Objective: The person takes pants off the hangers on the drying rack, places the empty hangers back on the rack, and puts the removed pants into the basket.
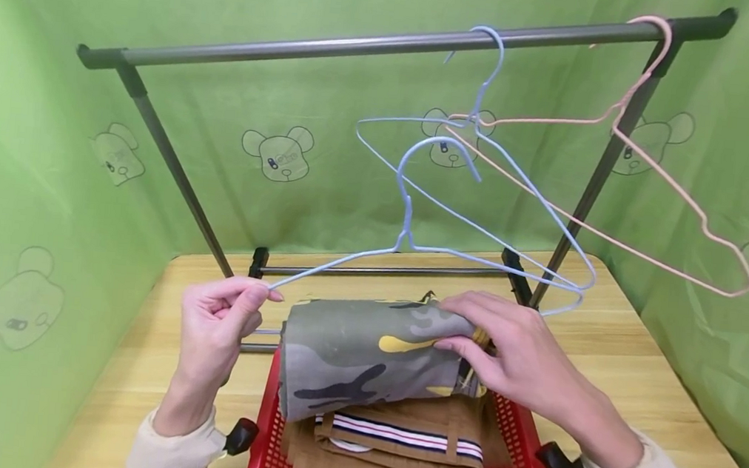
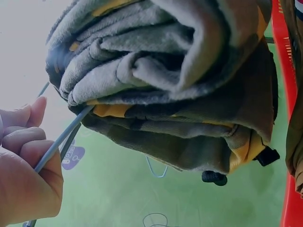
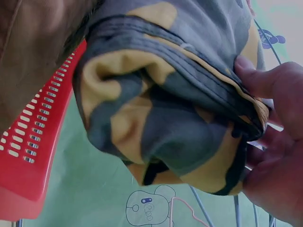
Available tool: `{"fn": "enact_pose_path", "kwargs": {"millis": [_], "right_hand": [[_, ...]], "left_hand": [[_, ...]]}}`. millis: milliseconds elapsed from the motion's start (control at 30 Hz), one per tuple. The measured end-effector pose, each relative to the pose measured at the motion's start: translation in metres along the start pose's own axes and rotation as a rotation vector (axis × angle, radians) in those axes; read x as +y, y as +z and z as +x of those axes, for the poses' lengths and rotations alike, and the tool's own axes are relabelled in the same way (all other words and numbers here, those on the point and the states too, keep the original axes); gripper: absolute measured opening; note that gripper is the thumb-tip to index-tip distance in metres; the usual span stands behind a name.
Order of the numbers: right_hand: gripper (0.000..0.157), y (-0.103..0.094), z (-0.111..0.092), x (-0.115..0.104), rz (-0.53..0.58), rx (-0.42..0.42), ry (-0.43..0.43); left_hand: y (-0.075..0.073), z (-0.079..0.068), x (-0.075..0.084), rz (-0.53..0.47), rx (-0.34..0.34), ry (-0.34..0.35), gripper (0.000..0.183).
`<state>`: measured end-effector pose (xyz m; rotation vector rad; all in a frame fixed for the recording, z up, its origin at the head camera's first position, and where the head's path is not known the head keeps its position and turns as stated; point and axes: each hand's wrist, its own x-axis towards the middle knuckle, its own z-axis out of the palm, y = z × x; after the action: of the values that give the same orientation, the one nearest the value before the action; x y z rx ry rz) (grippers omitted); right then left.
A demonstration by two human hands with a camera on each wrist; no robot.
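My left hand (image 1: 215, 328) pinches the left end of a light blue wire hanger (image 1: 342, 259) between thumb and fingers, its hook pointing up. A thick folded camouflage garment (image 1: 344, 350) lies just below the hanger's shoulders. In the left wrist view, the hanger's blue wire (image 2: 64, 137) runs from that hand to the garment's grey, fleecy folds (image 2: 137, 61). My right hand (image 1: 525, 344) grips the garment's right end, thumb in front, fingers over the top. The right wrist view shows the thumb (image 3: 258, 82) against a seamed, yellow-and-dark edge of the cloth (image 3: 189, 61).
Folded brown trousers (image 1: 395, 459) with a striped waistband lie beneath in a red basket (image 1: 530, 441). Behind, a metal rack's rail (image 1: 310, 48) carries another blue hanger (image 1: 487, 88) and a pink hanger (image 1: 670, 178). The rack stands on a wooden table (image 1: 629, 375) before green curtains.
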<state>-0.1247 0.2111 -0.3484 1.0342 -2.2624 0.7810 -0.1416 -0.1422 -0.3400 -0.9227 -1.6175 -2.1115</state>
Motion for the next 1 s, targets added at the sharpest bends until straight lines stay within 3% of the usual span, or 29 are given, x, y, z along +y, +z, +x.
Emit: {"fn": "enact_pose_path", "kwargs": {"millis": [100, 300, 433, 767, 1000], "right_hand": [[0.035, 0.001, 0.0, -0.001, 0.004, 0.039, -0.014], [0.039, 0.004, 0.001, -0.002, 0.03, 0.131, -0.063], [0.038, 0.006, 0.002, -0.002, 0.033, 0.181, -0.096], [0.027, 0.002, 0.006, -0.006, 0.067, 0.223, -0.126], [0.026, 0.0, 0.011, -0.01, 0.053, 0.24, -0.151]], "left_hand": [[-0.001, -0.001, -0.001, 0.01, -0.01, 0.003, 0.032], [-0.001, -0.002, 0.002, 0.135, -0.019, -0.003, 0.022], [-0.001, -0.003, 0.002, 0.139, -0.019, 0.007, 0.023], [-0.001, -0.004, 0.008, 0.284, -0.01, -0.021, 0.014], [-0.001, -0.005, 0.012, 0.313, -0.012, -0.03, 0.014]]}}
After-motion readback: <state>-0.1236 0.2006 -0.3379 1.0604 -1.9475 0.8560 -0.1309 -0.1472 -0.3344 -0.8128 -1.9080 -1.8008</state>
